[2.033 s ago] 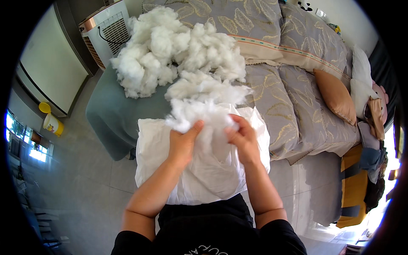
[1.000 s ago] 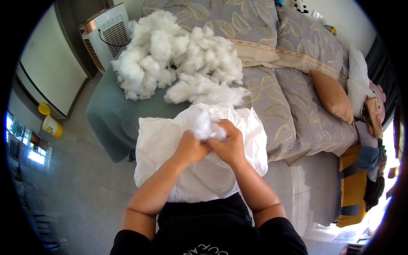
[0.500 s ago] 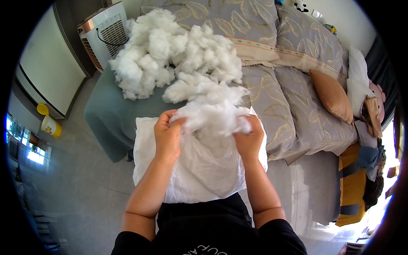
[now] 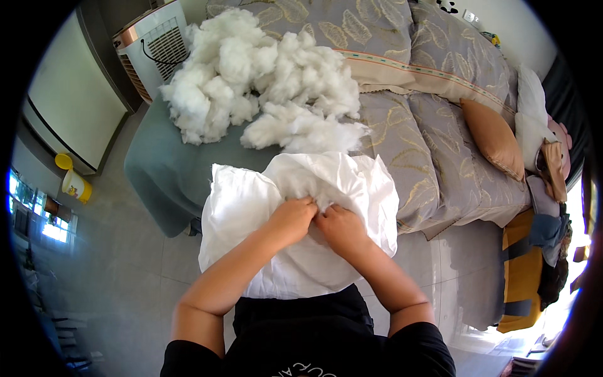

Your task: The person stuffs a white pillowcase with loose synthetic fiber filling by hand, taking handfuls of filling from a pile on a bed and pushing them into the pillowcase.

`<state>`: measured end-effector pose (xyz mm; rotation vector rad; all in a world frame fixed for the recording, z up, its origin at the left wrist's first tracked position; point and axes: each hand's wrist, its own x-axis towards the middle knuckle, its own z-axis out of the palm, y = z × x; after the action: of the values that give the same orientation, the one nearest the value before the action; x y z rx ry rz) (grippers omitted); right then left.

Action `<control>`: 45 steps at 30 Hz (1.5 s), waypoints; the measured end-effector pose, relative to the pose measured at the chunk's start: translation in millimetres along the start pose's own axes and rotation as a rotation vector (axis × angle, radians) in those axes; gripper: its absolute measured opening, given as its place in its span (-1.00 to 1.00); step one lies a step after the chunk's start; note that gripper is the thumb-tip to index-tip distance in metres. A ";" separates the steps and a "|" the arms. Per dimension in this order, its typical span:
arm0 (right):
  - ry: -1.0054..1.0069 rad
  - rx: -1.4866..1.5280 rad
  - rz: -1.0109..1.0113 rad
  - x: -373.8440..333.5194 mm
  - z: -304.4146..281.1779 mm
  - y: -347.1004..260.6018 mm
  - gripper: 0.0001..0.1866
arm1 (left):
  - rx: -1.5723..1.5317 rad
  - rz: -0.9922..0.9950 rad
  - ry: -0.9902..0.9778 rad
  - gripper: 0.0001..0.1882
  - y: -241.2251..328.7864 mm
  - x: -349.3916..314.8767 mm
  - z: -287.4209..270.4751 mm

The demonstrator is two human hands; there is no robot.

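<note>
I had L hand & R hand close together at the white cloth cover's opening, fingers curled; couldn't tell if gripping the fluffy white fibre tuft within its folds. Tuft looked v. light, soft, prob. tearable; best held mid-clump. Big white fibre pile lay beyond cover.

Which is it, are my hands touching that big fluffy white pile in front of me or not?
Apart. The head view shows the raised white cloth lying between the pile and both left hand and right hand.
</note>
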<state>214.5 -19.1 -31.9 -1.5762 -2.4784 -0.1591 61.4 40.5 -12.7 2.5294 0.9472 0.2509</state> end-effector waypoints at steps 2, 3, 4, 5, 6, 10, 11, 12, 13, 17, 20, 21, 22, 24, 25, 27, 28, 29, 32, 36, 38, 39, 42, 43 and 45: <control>0.069 -0.044 -0.021 -8.6 -1.7 11.4 -0.85 | 0.015 0.044 -0.169 -0.73 -7.9 9.3 16.0; 0.017 -0.020 -0.018 -13.1 -5.6 15.2 -0.84 | 0.093 -0.029 -0.261 -0.72 -7.0 14.1 25.8; -0.035 0.003 -0.016 -16.3 -8.4 17.7 -0.83 | 0.150 -0.018 -0.343 -0.72 -8.5 15.3 32.2; -0.126 0.047 0.036 -18.1 -7.5 20.0 -0.83 | 0.207 -0.008 -0.424 -0.71 -9.6 16.3 37.3; -0.003 0.091 0.042 -16.4 -15.9 19.9 -0.84 | 0.268 0.007 -0.503 -0.70 -8.8 19.3 37.8; 0.375 0.111 0.001 8.7 -35.3 14.0 -0.83 | 0.253 0.012 -0.196 -0.73 8.2 0.6 -4.0; 0.434 0.071 -0.021 12.1 -34.2 13.0 -0.83 | 0.255 0.001 -0.140 -0.74 12.7 -3.4 -21.7; 0.222 0.110 -0.001 10.2 -20.7 15.1 -0.82 | 0.259 -0.007 -0.081 -0.75 15.6 -5.7 -34.0; 0.012 0.144 0.021 7.2 5.6 20.5 -0.80 | 0.246 -0.012 0.032 -0.77 15.8 -6.0 -37.9; -0.519 0.098 -0.029 16.3 36.5 10.2 -0.79 | 0.103 0.000 0.205 -0.86 13.3 4.5 -22.3; -0.475 0.086 -0.055 22.7 12.6 1.3 -0.84 | 0.135 -0.103 -0.189 -0.83 -13.4 16.2 15.6; -0.471 0.057 -0.066 22.5 10.9 3.0 -0.89 | 0.109 -0.126 -0.243 -0.80 -21.0 17.3 24.6; -0.378 0.106 -0.086 21.7 5.3 4.0 -0.89 | 0.135 -0.127 -0.230 -0.80 -27.4 16.1 32.0; -0.183 0.199 -0.140 23.9 -16.2 5.6 -0.89 | 0.192 -0.135 -0.193 -0.79 -33.3 15.2 31.5; -0.118 0.308 -0.133 28.8 -31.2 10.4 -0.89 | 0.221 -0.143 -0.174 -0.79 -36.2 15.1 30.2; 0.010 0.542 -0.129 50.0 -62.0 27.7 -0.89 | 0.281 -0.174 -0.141 -0.79 -44.3 11.9 27.3; 0.157 0.615 -0.068 60.4 -70.3 37.7 -0.90 | 0.211 -0.149 -0.087 -0.77 -35.3 10.2 8.9; 0.216 0.512 0.079 74.3 -69.0 48.0 -0.88 | 0.142 -0.127 -0.033 -0.75 -25.9 5.6 -14.1; 0.374 0.251 0.203 106.4 -38.3 76.9 -0.61 | 0.055 -0.088 0.142 -0.69 -6.0 -2.4 -54.1; 0.079 0.305 0.351 127.3 14.7 105.9 -0.53 | -0.290 -0.048 0.412 -0.71 4.5 1.2 -68.6; 0.125 0.387 0.314 135.1 24.1 122.0 -0.56 | -0.568 -0.071 0.524 -0.71 -2.0 6.3 -70.6; 0.409 0.480 0.323 135.8 11.5 114.3 -0.62 | -0.720 -0.108 0.578 -0.71 -5.9 8.3 -69.8; 0.619 0.774 0.408 131.0 -51.9 77.5 -0.59 | -1.086 -0.256 0.640 -0.38 -12.3 18.2 -75.5; 0.656 0.822 0.398 127.6 -62.6 68.5 -0.55 | -1.181 -0.320 0.638 -0.30 -1.4 23.4 -85.3; 0.669 0.936 0.320 122.9 -64.2 57.3 -0.54 | -1.391 -0.351 0.555 -0.10 -6.3 33.5 -90.3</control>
<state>222.8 101.3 57.3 -1.1790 -1.4091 0.4004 54.9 96.3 65.7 1.0067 0.8759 1.0758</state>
